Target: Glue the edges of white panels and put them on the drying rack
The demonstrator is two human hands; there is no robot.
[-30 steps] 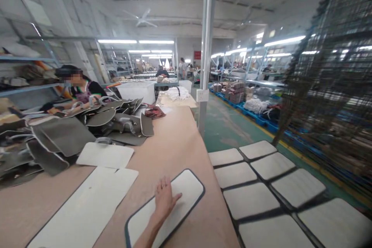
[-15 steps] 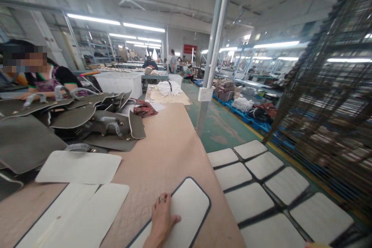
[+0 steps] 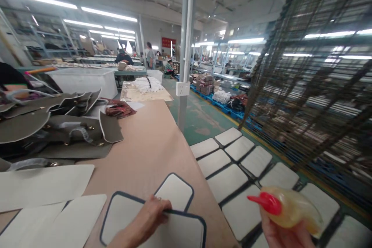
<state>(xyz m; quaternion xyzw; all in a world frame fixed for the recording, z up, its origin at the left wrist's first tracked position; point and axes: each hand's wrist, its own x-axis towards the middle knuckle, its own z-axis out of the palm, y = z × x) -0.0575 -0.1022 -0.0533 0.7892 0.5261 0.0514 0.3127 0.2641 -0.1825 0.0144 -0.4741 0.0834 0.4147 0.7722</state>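
My left hand point(image 3: 145, 219), at the lower middle, is closed on the edge of a white panel point(image 3: 181, 230) with dark blue edging. The held panel is tilted up from the table. Partly under it, a second white panel point(image 3: 174, 190) with the same edging lies on the brown tabletop point(image 3: 145, 147). At the lower right, my right hand point(image 3: 280, 230) is wrapped round a squeeze bottle point(image 3: 299, 209) of yellowish liquid. Its red nozzle points left. The bottle is held above rows of white panels beside the table.
White sheets point(image 3: 43, 182) lie at the table's left, with grey-brown bags point(image 3: 78, 135) piled behind them. Rows of dark-edged panels point(image 3: 228, 180) spread low on the right. A post point(image 3: 186, 46) stands past the table edge. Dark mesh racking point(image 3: 314, 97) rises at the right.
The view has swung right. My left hand lay on a flat panel and now grips a raised panel's edge. My right hand with the bottle has come into view.
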